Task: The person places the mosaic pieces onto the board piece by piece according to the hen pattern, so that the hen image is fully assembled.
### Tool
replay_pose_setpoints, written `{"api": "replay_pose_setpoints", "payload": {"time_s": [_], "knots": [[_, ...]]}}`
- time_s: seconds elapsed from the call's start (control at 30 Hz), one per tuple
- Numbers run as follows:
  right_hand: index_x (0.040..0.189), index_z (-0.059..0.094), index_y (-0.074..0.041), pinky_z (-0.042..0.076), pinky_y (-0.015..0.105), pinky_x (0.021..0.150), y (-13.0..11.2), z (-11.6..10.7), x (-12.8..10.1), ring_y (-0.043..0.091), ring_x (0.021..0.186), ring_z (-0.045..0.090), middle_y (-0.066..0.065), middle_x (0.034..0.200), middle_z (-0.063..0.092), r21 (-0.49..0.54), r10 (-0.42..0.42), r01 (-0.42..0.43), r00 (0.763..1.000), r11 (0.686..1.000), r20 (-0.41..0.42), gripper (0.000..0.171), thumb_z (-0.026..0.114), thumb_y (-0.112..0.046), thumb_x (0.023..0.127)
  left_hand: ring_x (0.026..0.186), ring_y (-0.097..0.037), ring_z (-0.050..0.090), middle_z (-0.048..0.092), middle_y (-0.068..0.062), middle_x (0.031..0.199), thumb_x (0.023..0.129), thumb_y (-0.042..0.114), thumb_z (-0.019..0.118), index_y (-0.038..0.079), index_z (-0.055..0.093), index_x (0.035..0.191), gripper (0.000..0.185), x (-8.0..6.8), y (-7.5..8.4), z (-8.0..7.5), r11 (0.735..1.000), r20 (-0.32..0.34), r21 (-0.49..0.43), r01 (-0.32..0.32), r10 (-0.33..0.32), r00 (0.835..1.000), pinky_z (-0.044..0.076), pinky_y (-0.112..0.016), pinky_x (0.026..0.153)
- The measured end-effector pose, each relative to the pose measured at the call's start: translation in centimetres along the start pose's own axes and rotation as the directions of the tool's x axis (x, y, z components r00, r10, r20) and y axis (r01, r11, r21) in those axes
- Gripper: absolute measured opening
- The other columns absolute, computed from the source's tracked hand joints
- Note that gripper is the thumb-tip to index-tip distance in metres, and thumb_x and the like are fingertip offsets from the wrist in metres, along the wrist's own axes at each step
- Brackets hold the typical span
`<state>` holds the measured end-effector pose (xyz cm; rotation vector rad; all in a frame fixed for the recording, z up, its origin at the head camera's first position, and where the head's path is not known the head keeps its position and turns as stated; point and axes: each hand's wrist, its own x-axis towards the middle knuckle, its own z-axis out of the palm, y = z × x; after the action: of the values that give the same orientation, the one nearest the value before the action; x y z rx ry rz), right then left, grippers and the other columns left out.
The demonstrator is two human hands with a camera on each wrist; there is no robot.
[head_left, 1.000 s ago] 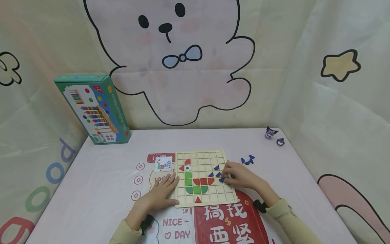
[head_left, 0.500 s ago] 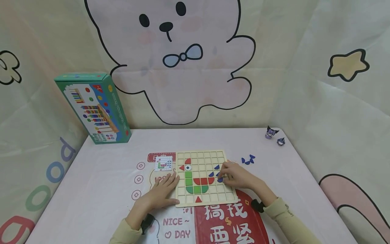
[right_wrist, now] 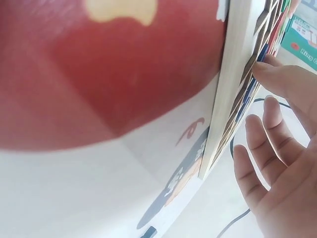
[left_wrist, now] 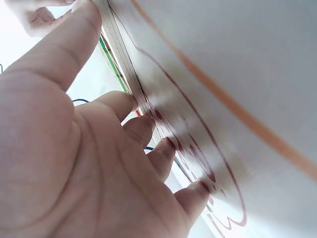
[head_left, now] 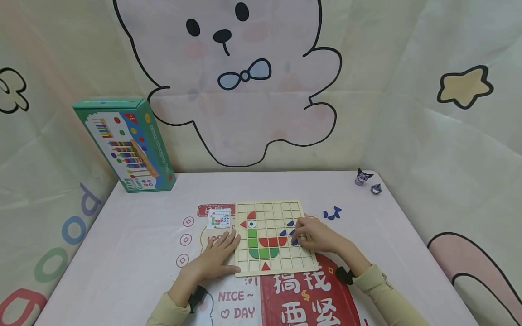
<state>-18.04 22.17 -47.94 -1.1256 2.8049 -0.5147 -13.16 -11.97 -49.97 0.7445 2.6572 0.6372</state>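
Observation:
A pale wooden grid board (head_left: 294,262) lies on the table, with red, green and blue tiles forming a bird-like figure. My right hand (head_left: 320,234) is over its right part, thumb and index finger pinching a small blue tile (head_left: 294,242) at the grid. In the right wrist view that blue tile (right_wrist: 262,52) sits by the thumb tip; the other fingers are held apart from the board. Several blue tiles (head_left: 282,233) sit beside these fingers. My left hand (head_left: 216,260) is spread flat, touching the board's left edge, with its fingers on the printed mat.
A small pattern card (head_left: 218,218) lies left of the board. Loose blue tiles (head_left: 332,213) are to its right. Two small purple figures (head_left: 362,177) stand at the back right corner. A green toy box (head_left: 126,145) stands at the back left.
My right hand has shifted slightly left with the blue tile, then stays nearly still over the grid. The left hand has kept its place.

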Motion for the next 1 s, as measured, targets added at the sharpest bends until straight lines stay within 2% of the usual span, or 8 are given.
{"api": "replay_pose_setpoints", "payload": {"time_s": [0.13,0.3,0.43,0.67,0.77,0.87,1.0], "knots": [[0.087,0.073,-0.021,0.036,0.05,0.099,0.0,0.0,-0.2,0.008,0.077,0.041,-0.007,0.087,0.053,-0.011,-0.005,0.005,1.0,1.0,-0.007,0.014,0.069,-0.011,0.079,0.142,-0.035,0.01,0.013,-0.01,0.155,0.082,0.052,0.06,0.011,0.023,0.148,0.086,-0.1,0.1,-0.1,1.0,0.0,-0.003,-0.001,0.001,1.0,0.005,-0.059,0.112],[0.09,0.073,-0.021,0.04,0.031,0.078,0.4,-0.1,-0.5,0.011,0.078,0.044,-0.006,0.089,0.055,0.015,0.014,-0.014,1.0,1.0,-0.001,0.013,0.068,-0.014,0.081,0.142,-0.035,0.01,0.014,-0.01,0.155,0.082,0.051,0.06,0.011,0.022,0.148,0.086,-0.1,0.2,-0.2,1.0,0.003,-0.001,0.002,-0.002,1.0,0.005,-0.06,0.111],[0.092,0.072,-0.019,0.04,0.023,0.068,0.9,-0.3,-0.9,0.014,0.079,0.047,-0.005,0.09,0.055,0.052,0.033,-0.033,0.999,0.998,-0.011,0.011,0.068,-0.015,0.083,0.142,-0.034,0.01,0.013,-0.01,0.155,0.082,0.051,0.06,0.011,0.022,0.148,0.086,-0.1,0.2,-0.2,1.0,0.01,-0.008,0.005,-0.005,1.0,0.004,-0.059,0.112],[0.091,0.072,-0.02,0.047,0.03,0.077,1.6,-0.7,-1.6,0.014,0.094,0.054,-0.008,0.093,0.056,0.062,0.093,-0.091,0.995,0.994,-0.025,0.01,0.07,-0.017,0.081,0.142,-0.035,0.01,0.013,-0.01,0.155,0.083,0.05,0.06,0.011,0.022,0.148,0.085,-0.1,0.2,-0.1,1.0,0.005,-0.009,-0.002,0.002,1.0,0.004,-0.059,0.112],[0.091,0.071,-0.021,0.046,0.027,0.072,2.0,-0.9,-1.9,0.016,0.089,0.054,-0.006,0.092,0.056,0.043,0.118,-0.117,0.992,0.992,-0.037,0.01,0.07,-0.019,0.081,0.142,-0.035,0.01,0.013,-0.01,0.155,0.083,0.05,0.06,0.011,0.022,0.148,0.085,-0.2,0.2,-0.1,1.0,0.003,-0.007,-0.004,0.004,1.0,0.004,-0.059,0.112],[0.091,0.071,-0.02,0.043,0.023,0.065,2.6,-1.1,-2.2,0.015,0.077,0.051,-0.004,0.09,0.057,0.033,0.141,-0.14,0.988,0.99,-0.066,0.011,0.072,-0.02,0.08,0.142,-0.035,0.01,0.013,-0.01,0.155,0.083,0.05,0.06,0.011,0.022,0.148,0.085,-0.1,0.2,-0.2,1.0,0.004,-0.013,-0.006,0.006,1.0,0.004,-0.059,0.112],[0.09,0.071,-0.019,0.043,0.024,0.065,3.5,-1.4,-2.6,0.013,0.076,0.05,-0.004,0.087,0.057,0.016,0.182,-0.182,0.978,0.983,-0.097,0.012,0.074,-0.019,0.079,0.142,-0.035,0.009,0.013,-0.01,0.155,0.083,0.051,0.06,0.011,0.021,0.148,0.086,-0.1,0.1,-0.1,1.0,0.005,-0.011,-0.006,0.006,1.0,0.004,-0.059,0.112]]}}
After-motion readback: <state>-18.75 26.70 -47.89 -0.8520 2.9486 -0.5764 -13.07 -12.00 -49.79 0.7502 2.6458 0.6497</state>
